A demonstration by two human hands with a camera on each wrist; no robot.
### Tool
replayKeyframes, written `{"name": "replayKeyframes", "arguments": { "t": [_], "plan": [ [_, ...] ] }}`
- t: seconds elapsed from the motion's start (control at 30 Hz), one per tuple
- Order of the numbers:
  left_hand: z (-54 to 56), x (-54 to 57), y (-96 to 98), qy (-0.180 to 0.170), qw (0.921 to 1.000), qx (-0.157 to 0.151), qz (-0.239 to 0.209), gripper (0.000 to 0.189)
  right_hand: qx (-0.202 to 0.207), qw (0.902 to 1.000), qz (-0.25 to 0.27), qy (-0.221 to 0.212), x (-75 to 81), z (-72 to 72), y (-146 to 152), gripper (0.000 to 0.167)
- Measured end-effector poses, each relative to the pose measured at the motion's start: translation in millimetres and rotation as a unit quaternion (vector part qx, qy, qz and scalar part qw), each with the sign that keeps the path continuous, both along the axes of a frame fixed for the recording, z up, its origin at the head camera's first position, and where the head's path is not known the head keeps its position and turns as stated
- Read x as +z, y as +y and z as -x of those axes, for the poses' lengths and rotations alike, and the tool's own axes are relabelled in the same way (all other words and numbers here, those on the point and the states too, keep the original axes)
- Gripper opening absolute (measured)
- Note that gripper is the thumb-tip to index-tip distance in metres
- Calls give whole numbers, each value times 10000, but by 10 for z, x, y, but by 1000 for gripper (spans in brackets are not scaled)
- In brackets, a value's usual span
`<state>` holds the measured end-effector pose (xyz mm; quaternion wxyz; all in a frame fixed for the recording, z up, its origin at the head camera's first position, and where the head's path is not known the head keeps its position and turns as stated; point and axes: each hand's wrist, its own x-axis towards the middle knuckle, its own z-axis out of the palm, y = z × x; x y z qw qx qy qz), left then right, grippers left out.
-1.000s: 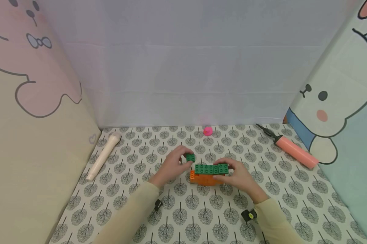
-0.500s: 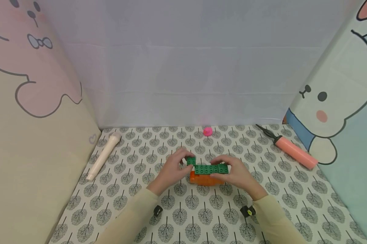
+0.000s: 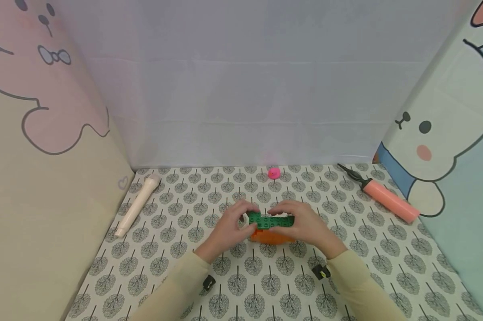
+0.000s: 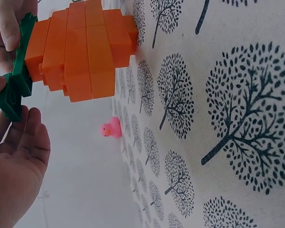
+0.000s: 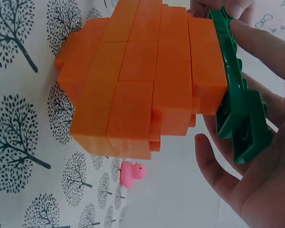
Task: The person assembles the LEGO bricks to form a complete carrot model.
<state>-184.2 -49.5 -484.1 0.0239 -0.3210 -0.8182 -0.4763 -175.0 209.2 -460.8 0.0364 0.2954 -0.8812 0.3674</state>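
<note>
An orange brick build [image 3: 273,237] with stepped, bulging sides stands on the patterned cloth. Along its top runs a row of green bricks [image 3: 275,223]. My left hand [image 3: 230,227] pinches a small green brick [image 3: 255,218] between thumb and fingers at the row's left end. In the left wrist view that small brick [image 4: 9,100] sits against the row's end and juts past it. My right hand [image 3: 305,225] holds the right part of the row, thumb in front and fingers behind. The right wrist view shows another green brick [image 5: 252,128] overhanging the right end.
A pink toy duck [image 3: 274,173] stands at the back of the cloth. At far left lies a pale microphone-shaped tube [image 3: 137,206]. A coral hand pump [image 3: 390,200] with a black nozzle lies at the right. Curtains with cartoon animals surround the table.
My left hand has moved the small green brick down and slightly right, from above the row's left end onto it. My right hand has slid left along the row.
</note>
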Motion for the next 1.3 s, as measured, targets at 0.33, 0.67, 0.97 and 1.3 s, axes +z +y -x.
{"name": "replayKeyframes", "arguments": {
  "t": [0.33,0.67,0.97,1.3],
  "plan": [
    [-20,-33,25,149,9992,-304,-230,31,-34,9997,-248,-19,25,-14,-85,34],
    [-27,-39,17,110,9995,-281,-88,29,-38,9996,-235,143,-23,5,-105,31],
    [-35,-75,23,-212,9993,-258,-182,28,-84,9995,-274,114,-20,-3,-112,29],
    [-43,-57,35,-381,9985,-259,-290,26,-5,9997,-164,185,-43,16,-97,28]
  ]
}}
